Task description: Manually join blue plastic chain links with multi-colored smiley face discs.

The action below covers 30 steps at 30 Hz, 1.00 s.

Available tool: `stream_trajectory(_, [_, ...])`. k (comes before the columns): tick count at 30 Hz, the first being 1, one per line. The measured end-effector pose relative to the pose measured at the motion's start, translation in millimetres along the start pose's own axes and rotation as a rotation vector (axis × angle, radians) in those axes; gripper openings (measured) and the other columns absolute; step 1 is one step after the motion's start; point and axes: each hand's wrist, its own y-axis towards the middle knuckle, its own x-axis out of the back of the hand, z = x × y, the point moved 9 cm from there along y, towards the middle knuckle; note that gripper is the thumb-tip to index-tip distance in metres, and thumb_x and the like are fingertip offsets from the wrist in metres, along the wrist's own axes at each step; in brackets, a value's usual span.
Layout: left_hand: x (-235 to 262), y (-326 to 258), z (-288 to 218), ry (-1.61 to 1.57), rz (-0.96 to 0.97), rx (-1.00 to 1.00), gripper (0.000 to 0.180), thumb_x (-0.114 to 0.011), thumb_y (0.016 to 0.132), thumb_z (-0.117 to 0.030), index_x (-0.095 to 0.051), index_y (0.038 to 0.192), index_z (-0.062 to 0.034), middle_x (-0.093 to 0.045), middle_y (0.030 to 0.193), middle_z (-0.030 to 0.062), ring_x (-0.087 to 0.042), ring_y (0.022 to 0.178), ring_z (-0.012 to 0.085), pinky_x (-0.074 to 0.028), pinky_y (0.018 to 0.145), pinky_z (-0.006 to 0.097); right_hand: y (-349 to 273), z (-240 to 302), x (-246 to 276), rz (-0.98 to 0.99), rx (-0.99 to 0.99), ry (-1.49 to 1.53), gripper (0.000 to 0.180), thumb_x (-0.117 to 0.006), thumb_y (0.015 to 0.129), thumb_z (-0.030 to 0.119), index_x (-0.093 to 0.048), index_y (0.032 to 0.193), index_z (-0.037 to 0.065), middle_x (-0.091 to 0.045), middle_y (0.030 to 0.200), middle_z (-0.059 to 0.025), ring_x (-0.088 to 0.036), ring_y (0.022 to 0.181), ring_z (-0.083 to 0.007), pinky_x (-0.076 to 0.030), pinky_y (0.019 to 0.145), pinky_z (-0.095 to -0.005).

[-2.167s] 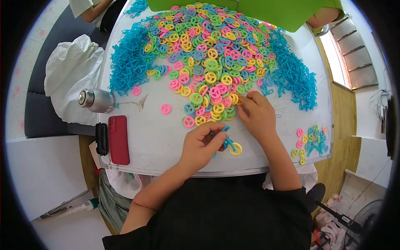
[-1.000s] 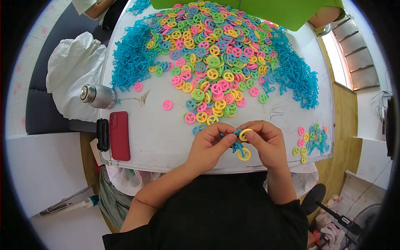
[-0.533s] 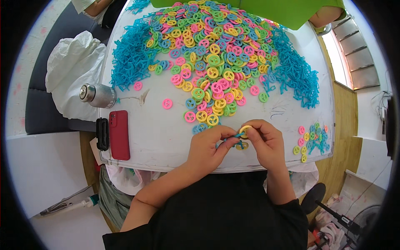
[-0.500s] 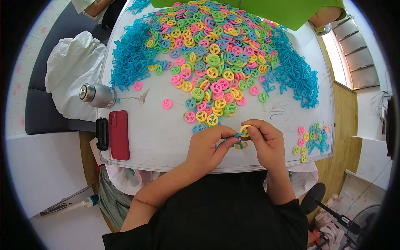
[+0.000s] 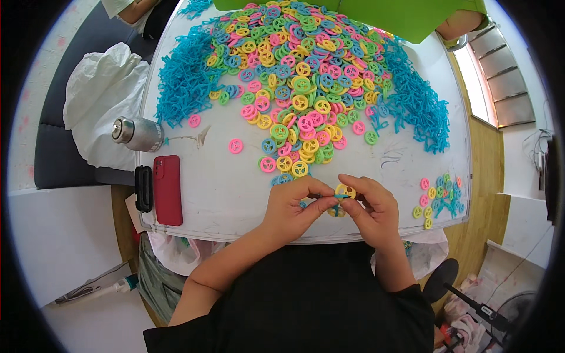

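My left hand (image 5: 294,207) pinches a blue plastic frame piece (image 5: 339,196) between thumb and fingers, close to the table's near edge. Opposite it, my right hand (image 5: 374,210) has thumb and fingers closed around a small yellow spoked wheel (image 5: 345,189) at the end of that blue piece. Another yellow wheel (image 5: 336,211) shows just below, by the blue piece's lower part. How the parts fit together is partly hidden by my fingers. Beyond my hands spreads a big heap of pink, yellow, green and blue wheels (image 5: 306,88).
Blue frame pieces lie piled at the left (image 5: 185,82) and right (image 5: 421,103) of the heap. A small group of wheels and blue pieces (image 5: 441,200) sits at the right. A red phone (image 5: 168,190), black case (image 5: 143,189) and metal flask (image 5: 137,134) line the left edge. Someone in green stands opposite.
The yellow wheel has turned to lie flatter and moved slightly nearer, against the blue piece. My right thumb and fingers have shifted a little left and down; my left hand hardly moves.
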Motion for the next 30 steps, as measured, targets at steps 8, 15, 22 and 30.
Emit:
stream_trajectory(8, [-1.0, -11.3, 28.8, -0.310, -0.177, 0.187, 0.013, -0.074, 0.087, -0.004, -0.069, 0.099, -0.0011, -0.072, 0.090, 0.0079, -0.068, 0.080, 0.0130, -0.054, 0.072, 0.026, 2.5, 32.3, -6.9, -0.005, 0.277, -0.568, 0.030, -0.070, 0.088, 0.002, -0.066, 0.118, 0.000, -0.065, 0.080, -0.0023, -0.059, 0.071, -0.0106, -0.049, 0.062, -0.0273])
stream_trajectory(15, [-22.8, -2.0, -14.4, 0.119, 0.196, -0.081, 0.029, -0.078, 0.084, -0.008, -0.067, 0.111, -0.0012, -0.073, 0.100, 0.0090, -0.071, 0.091, 0.0191, -0.054, 0.081, 0.030, -29.4, -21.5, 10.4, -0.059, -0.394, 0.338, 0.021, -0.063, 0.094, 0.002, -0.065, 0.114, -0.003, -0.067, 0.086, -0.0050, -0.062, 0.073, -0.0109, -0.050, 0.063, -0.0243])
stream_trajectory(22, [-24.7, 3.9, -9.3, 0.139, 0.343, -0.051, 0.027, -0.075, 0.084, -0.008, -0.069, 0.110, -0.0040, -0.074, 0.100, 0.0084, -0.071, 0.093, 0.0215, -0.054, 0.083, 0.032, -210.3, -39.3, 168.8, 0.037, -0.934, -0.357, 0.033, -0.074, 0.078, 0.008, -0.069, 0.110, 0.000, -0.069, 0.076, -0.0126, -0.067, 0.067, -0.0222, -0.051, 0.061, -0.0332])
stream_trajectory(30, [-14.1, 3.9, -8.2, 0.195, 0.254, 0.009, 0.011, -0.069, 0.087, -0.002, -0.071, 0.098, -0.0033, -0.074, 0.093, 0.0076, -0.071, 0.088, 0.0192, -0.054, 0.079, 0.030, -142.3, -33.9, 172.5, -0.191, -0.679, -0.966, 0.019, -0.073, 0.084, 0.016, -0.067, 0.088, -0.002, -0.063, 0.067, -0.0151, -0.064, 0.061, -0.0238, -0.048, 0.058, -0.0350])
